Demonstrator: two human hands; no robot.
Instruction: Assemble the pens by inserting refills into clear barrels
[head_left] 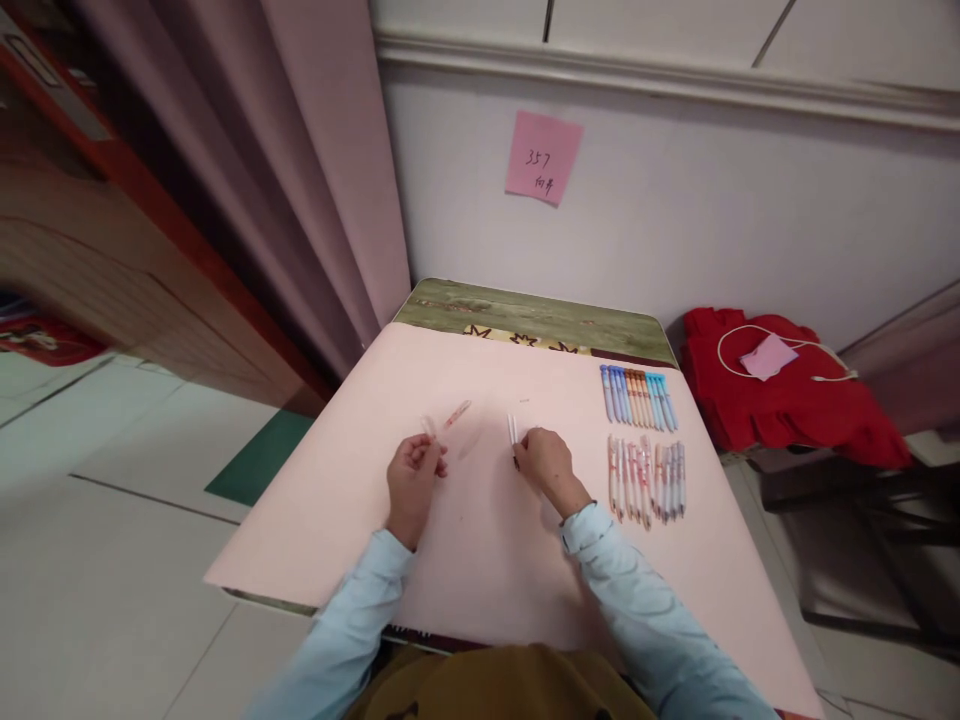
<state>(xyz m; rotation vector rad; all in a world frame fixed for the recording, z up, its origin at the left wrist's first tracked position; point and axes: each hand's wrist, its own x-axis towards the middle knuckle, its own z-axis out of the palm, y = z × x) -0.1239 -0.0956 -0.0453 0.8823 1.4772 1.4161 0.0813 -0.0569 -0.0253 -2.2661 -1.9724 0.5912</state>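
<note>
Over the left half of the pink-covered table, my left hand (414,472) is closed in a pinch around a clear pen part (428,426), whose end sticks up past the fingertips. Just beyond it, a clear pen piece with reddish markings (458,412) lies on the cover. My right hand (546,462) is closed at the lower ends of two thin white sticks (512,430), which look like pen refills. A small dark bit shows under its fingertips. Farther out lies a tiny item (524,401), too small to name.
At the right of the table (360,440), a row of blue, brown and light-blue pens (637,398) lies above a row of clear and white pens (646,480). Red cloth with a white cable (806,405) is beyond the right edge. A pink note (544,158) hangs on the wall.
</note>
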